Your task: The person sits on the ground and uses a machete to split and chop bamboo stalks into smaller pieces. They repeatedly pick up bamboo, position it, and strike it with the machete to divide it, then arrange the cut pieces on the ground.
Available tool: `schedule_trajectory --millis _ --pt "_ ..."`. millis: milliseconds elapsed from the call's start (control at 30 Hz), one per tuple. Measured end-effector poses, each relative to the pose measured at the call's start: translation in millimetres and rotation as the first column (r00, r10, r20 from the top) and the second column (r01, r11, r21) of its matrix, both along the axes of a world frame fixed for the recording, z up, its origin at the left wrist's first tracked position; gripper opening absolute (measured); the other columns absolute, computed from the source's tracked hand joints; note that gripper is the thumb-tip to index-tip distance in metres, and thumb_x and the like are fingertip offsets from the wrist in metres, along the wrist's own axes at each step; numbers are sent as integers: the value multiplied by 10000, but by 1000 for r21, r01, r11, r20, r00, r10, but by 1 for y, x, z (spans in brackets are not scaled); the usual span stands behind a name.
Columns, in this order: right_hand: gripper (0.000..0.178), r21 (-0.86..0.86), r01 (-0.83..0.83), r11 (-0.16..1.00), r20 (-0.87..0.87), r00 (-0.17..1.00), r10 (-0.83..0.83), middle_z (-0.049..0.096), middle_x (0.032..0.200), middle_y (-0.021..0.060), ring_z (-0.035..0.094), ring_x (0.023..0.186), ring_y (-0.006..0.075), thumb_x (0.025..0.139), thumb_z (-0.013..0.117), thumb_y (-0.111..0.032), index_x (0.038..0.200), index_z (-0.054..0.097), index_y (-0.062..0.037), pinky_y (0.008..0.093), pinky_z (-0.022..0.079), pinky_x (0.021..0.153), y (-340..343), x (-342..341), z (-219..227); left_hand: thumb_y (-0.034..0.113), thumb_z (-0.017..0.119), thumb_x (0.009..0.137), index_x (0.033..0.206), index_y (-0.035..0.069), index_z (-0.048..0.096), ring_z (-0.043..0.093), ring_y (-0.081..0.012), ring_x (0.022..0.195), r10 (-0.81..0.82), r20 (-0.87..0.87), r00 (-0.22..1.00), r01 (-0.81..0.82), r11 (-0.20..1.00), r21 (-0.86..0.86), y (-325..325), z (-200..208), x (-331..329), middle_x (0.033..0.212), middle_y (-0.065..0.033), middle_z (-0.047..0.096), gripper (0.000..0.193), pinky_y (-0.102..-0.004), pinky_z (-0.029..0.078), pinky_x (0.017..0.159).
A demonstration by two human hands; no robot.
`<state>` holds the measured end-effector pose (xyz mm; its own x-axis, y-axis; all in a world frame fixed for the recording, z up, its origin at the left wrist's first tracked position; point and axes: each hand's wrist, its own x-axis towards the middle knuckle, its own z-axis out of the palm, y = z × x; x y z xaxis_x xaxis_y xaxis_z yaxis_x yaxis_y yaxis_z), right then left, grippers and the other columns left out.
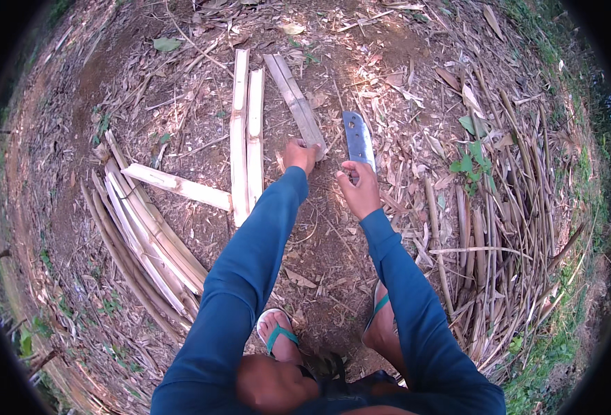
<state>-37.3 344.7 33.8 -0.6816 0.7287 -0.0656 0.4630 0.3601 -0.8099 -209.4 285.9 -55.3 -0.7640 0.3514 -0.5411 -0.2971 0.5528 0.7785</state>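
Observation:
My left hand (300,155) is closed round the near end of a split bamboo piece (293,97), which slants away to the far left with its channelled inner side up. My right hand (359,190) grips a broad cleaver-like knife (358,137). Its flat metal blade points away from me, has a hole near the far end, and stands apart from the bamboo. The knife's handle is hidden in my fingers. Left of my left hand, two pale split bamboo lengths (239,131) lie side by side on the ground.
Another pale bamboo strip (177,185) lies crosswise at left, beside a bundle of longer split bamboo (156,235). A large heap of thin branches (502,228) spreads along the right. Dry leaves and chips cover the soil. My sandalled feet (281,335) are close below.

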Motion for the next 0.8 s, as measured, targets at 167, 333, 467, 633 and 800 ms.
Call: schedule_trajectory --millis 167,333,467,633,800 --pt "332 -12 106 994 -138 985 -107 652 985 161 624 919 291 878 680 -243 1083 645 16 384 487 840 35 -62 -35 156 739 856 1045 48 557 598 -128 724 -14 248 969 -64 951 301 -6 29 15 897 -64 649 283 -274 447 597" --pt "410 -474 -8 881 -41 999 -13 690 834 121 614 732 160 955 625 -342 980 648 66 335 495 678 19 -80 -48 155 692 914 1085 101 525 595 -96 753 -219 495 841 -85 850 521 -65 61 36 902 -6 644 245 -258 433 634" --pt "379 -507 37 861 -131 984 -120 612 739 77 525 663 136 978 604 -328 843 584 25 350 452 632 -40 -53 -44 104 655 936 1151 100 505 613 -105 821 -230 568 790 -196 784 589 -121 75 66 1047 -37 641 262 -277 459 706" --pt "338 -292 159 943 -129 971 -203 544 762 103 505 708 180 1000 570 -327 883 501 -18 375 437 680 -103 -25 -5 55 594 960 1228 66 427 665 -198 962 -152 553 819 -280 735 617 -196 93 96 1158 -119 630 316 -348 548 861" --pt "291 -107 52 993 -138 988 -67 529 756 81 499 698 164 1003 578 -295 940 470 -32 348 434 668 -90 7 15 27 536 987 1231 49 388 691 -231 984 -7 390 921 -238 782 576 -268 113 107 1119 -165 668 285 -382 579 892"
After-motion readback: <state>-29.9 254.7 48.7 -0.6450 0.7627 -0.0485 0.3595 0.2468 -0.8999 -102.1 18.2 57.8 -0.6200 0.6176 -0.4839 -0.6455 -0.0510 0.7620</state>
